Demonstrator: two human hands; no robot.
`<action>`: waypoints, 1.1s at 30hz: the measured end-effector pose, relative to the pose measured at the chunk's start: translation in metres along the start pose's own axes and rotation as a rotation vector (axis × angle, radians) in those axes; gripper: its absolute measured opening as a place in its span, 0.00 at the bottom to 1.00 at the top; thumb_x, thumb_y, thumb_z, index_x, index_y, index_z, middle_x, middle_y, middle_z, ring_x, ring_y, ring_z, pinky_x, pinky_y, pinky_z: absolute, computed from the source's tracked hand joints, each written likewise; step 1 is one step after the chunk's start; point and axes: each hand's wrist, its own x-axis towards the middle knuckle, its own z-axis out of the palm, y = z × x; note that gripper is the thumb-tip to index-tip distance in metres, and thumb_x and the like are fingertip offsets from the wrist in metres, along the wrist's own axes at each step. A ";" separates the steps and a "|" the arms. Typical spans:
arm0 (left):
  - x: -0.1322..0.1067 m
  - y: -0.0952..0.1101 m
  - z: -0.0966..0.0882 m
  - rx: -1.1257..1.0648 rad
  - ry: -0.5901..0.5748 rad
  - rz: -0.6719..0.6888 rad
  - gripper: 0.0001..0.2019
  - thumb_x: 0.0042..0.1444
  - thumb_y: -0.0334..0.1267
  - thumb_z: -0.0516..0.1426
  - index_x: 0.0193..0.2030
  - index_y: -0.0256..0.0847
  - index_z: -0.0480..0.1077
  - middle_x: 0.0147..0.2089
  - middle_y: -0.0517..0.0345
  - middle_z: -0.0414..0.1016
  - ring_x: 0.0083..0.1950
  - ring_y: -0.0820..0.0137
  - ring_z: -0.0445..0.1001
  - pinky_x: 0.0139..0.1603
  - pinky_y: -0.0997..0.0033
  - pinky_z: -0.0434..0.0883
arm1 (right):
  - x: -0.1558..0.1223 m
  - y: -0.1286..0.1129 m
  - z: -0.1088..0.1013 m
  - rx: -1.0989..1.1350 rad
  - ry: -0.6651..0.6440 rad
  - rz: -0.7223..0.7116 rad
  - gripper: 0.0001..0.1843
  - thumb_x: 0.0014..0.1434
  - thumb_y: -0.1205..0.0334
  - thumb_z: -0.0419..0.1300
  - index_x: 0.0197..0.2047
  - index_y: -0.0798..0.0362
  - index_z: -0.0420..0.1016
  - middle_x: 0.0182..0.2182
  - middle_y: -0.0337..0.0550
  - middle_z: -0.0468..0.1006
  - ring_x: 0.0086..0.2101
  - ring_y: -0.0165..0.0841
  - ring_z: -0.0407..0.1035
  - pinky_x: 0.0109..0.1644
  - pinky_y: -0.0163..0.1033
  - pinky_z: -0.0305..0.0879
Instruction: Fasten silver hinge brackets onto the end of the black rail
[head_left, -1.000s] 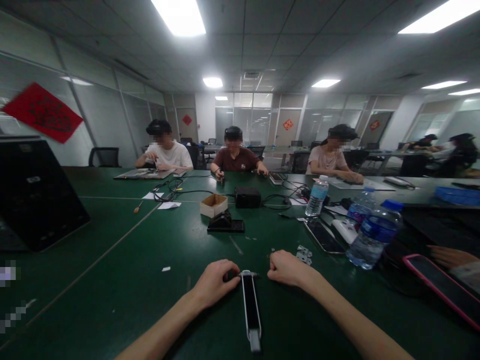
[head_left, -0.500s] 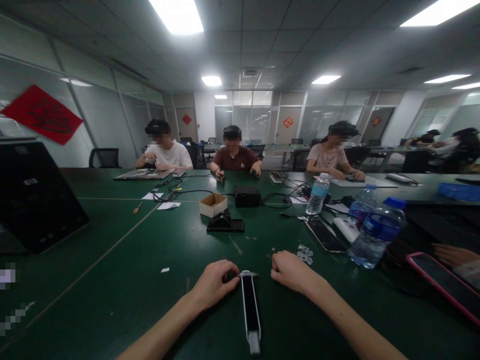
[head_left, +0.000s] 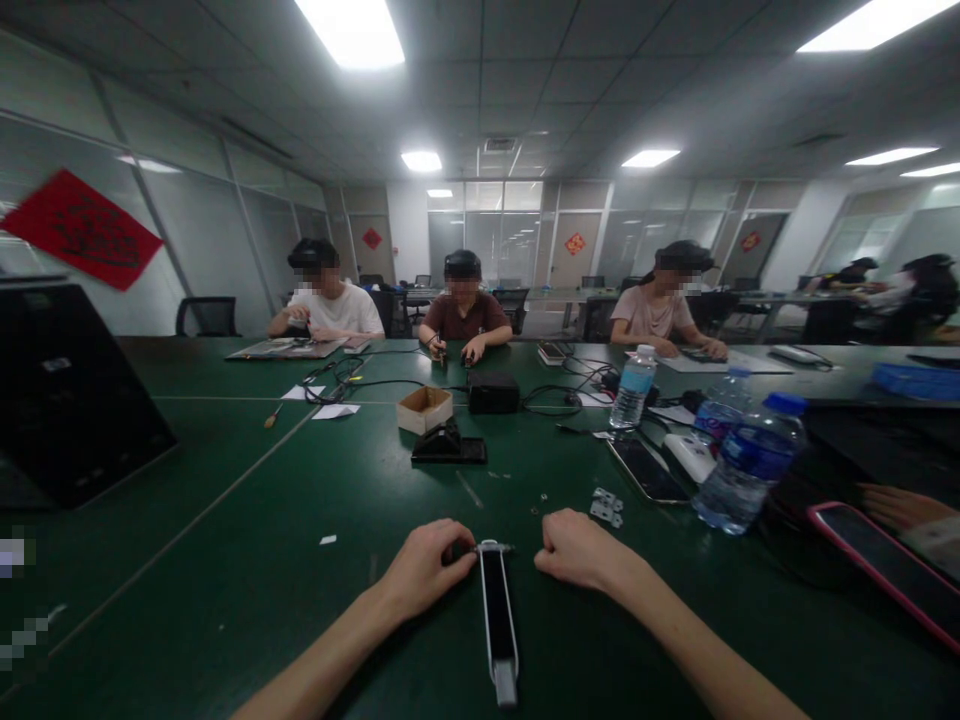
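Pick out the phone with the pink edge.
The phone at far right, by another person's fingers; the other phone, left of the large water bottle, has a grey rim.

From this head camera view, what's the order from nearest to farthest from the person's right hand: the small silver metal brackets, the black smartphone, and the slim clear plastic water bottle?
1. Small silver metal brackets: just ahead of the right hand, to its right.
2. Black smartphone: lying flat, farther ahead and right.
3. Slim clear plastic water bottle: upright, farthest ahead.
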 end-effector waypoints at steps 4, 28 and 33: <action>-0.001 -0.001 0.000 -0.009 -0.004 -0.005 0.06 0.60 0.37 0.56 0.42 0.40 0.73 0.38 0.60 0.73 0.35 0.71 0.69 0.35 0.75 0.66 | -0.006 -0.001 -0.001 0.009 0.024 -0.022 0.08 0.56 0.67 0.56 0.29 0.57 0.75 0.33 0.49 0.78 0.33 0.36 0.74 0.34 0.34 0.64; -0.003 0.000 0.000 -0.020 0.015 0.000 0.07 0.58 0.36 0.56 0.43 0.40 0.70 0.40 0.59 0.71 0.34 0.71 0.69 0.34 0.74 0.67 | 0.005 0.009 0.033 0.242 0.350 -0.447 0.08 0.56 0.73 0.56 0.37 0.54 0.72 0.35 0.42 0.72 0.35 0.32 0.66 0.39 0.36 0.66; -0.004 -0.002 0.001 -0.004 0.031 0.006 0.06 0.57 0.35 0.56 0.42 0.41 0.69 0.40 0.59 0.71 0.34 0.71 0.69 0.34 0.74 0.66 | 0.005 0.011 0.034 0.288 0.360 -0.467 0.08 0.56 0.72 0.56 0.38 0.53 0.72 0.36 0.42 0.72 0.36 0.32 0.67 0.40 0.37 0.66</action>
